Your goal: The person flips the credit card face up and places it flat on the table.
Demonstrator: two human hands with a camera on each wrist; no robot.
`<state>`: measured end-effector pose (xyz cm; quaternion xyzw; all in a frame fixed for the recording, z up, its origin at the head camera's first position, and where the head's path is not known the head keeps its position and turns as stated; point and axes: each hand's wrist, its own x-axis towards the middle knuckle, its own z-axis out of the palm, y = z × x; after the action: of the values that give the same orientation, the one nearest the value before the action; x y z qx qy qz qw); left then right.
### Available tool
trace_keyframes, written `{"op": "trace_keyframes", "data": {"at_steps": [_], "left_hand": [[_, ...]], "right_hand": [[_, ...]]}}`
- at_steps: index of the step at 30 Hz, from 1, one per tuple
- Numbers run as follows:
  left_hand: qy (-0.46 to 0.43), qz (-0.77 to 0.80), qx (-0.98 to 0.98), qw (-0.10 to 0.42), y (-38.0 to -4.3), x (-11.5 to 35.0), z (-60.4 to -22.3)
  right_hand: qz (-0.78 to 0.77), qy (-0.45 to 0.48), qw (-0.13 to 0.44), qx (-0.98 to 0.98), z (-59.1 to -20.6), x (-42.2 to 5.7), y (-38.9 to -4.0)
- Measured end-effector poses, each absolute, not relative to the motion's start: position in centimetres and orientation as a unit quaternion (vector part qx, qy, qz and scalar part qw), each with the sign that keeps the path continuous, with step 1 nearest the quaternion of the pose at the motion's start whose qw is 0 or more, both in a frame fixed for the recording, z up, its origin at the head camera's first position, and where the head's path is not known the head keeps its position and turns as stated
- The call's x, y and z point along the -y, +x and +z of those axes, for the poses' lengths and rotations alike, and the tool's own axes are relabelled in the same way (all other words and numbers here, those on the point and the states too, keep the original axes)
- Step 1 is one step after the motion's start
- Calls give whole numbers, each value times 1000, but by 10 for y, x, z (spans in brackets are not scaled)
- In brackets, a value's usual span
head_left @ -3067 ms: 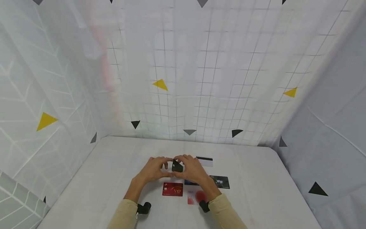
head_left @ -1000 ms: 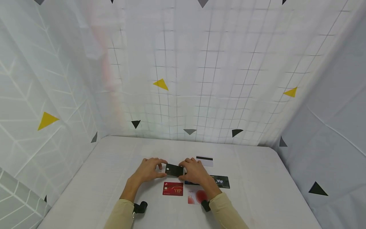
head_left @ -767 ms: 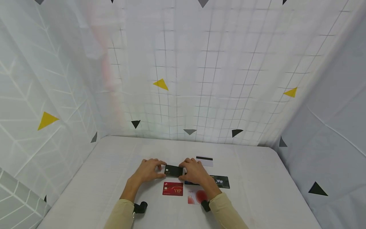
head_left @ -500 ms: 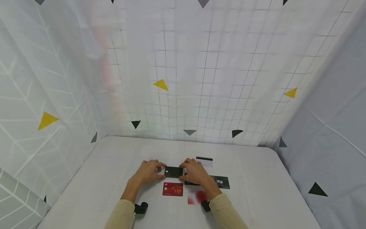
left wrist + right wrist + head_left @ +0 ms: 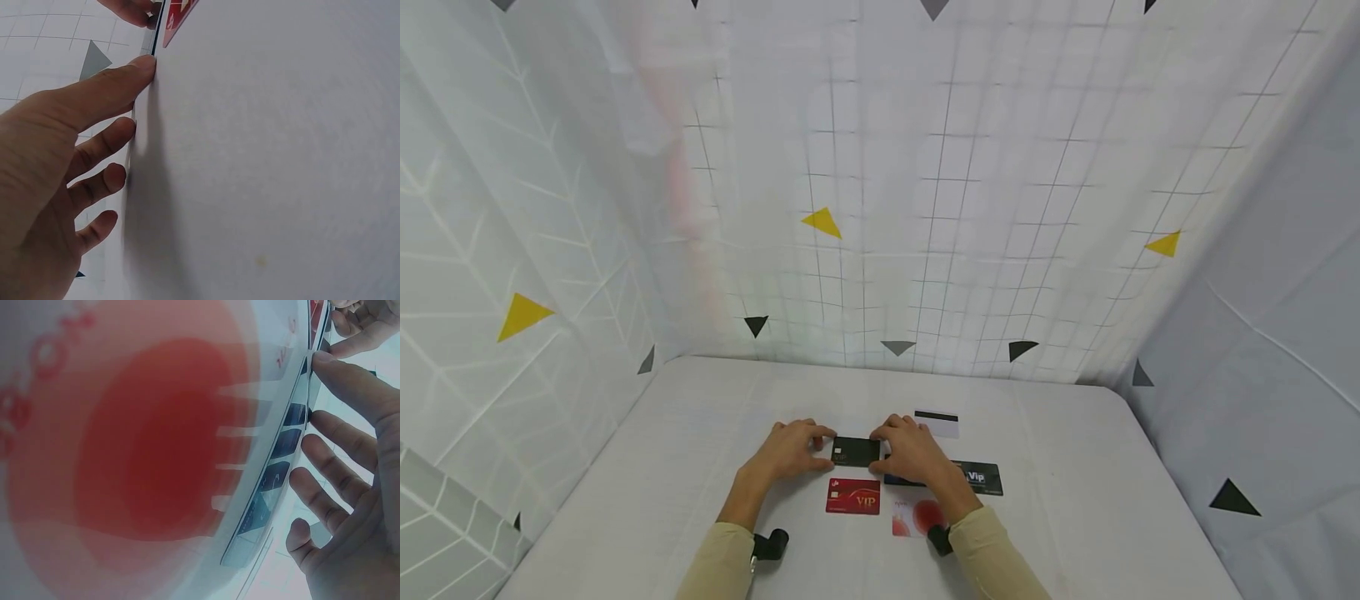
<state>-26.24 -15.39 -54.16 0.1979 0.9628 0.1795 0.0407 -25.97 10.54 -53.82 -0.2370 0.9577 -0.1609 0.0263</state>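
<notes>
A black bank card with a small chip lies flat-looking on the white table, its long side running left to right. My left hand pinches its left end, index finger at the far corner and thumb at the near one. At the right end, my right hand holds the card the same way between thumb and index finger. Just nearer to me is a red VIP card. In the left wrist view the left hand's other fingers are spread, close to the tabletop.
Partly under the right hand and forearm are a blue card, a dark Vip card and a white card with red circles. A white card with a black stripe lies farther back. Patterned cloth walls enclose the table.
The black card, tilted between close-set hands about three seconds ago, has turned level and come down slightly toward me. My hands moved apart to its two ends, and barely move over the last half second.
</notes>
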Motion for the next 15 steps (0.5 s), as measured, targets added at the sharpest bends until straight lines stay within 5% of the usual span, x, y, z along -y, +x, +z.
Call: {"op": "trace_keyframes", "data": {"at_steps": [15], "left_hand": [[192,181,-964,43,-261,154,-542]], "right_hand": [[-164,-237,22,-957,-541,-105,-260]]}}
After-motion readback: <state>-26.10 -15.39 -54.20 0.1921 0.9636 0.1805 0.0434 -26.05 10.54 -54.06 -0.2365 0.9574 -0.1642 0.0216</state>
